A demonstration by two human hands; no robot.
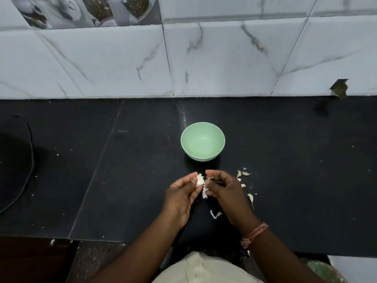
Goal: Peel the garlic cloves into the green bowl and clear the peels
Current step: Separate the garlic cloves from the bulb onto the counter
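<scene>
Garlic clove [200, 180] sits betw. both hands, held above the black countertop [122, 170], just in front of the green bowl [202, 141]. Clove is off-white, chunky, w/ papery skin partly lifted; a ragged strip of peel [204, 194] hangs down from it betw. the thumbs.

Left hand [181, 196]: fingers curled, thumb & fingertips pinching the clove from its left side. Right hand [223, 189]: fingers bent inward, thumb & forefinger nipping at the skin on the clove's right edge; can't tell exactly which bit of skin it has. Pinkish thread band [255, 234] on the right wrist.

Green bowl: pale mint, round, upright on the counter, inside looks bare, smooth matte finish.

Right of the right hand, on the counter: scattered cloves [243, 173] & bits, off-white, small, curved; one larger clove [250, 198] w/ a thin tail near the wrist side. Loose curl of peel [215, 214] lies on the counter under the hands, nearer the person. Tiny white flecks dotted over the counter.

Behind: grey-white marble-look wall tiles [102, 64], one chipped corner [339, 87] at right. Dark round shape [14, 164] at far left edge, unclear what.
</scene>
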